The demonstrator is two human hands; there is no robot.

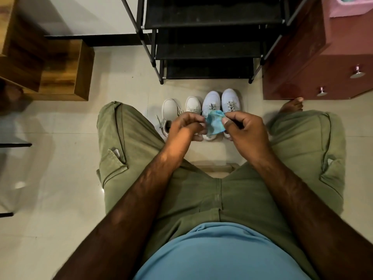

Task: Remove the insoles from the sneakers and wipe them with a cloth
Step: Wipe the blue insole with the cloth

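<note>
facing a tall black metal-framed shoe rack (201,47), the person sat with two pairs of white lace-up sneakers (211,100) lined up on the pale tiled floor (60,158) between the knees. no insole showed; presumably they lay inside the shoes, so none looked removed yet. above the shoes the left hand (185,124) and right hand (246,130) each pinched an edge of a small crumpled light-blue cloth (215,123) between thumb and fingertips. it looked soft, light and limp, best bunched in one palm; an insole would likely be thin and bendy, best lifted at the heel.
</note>
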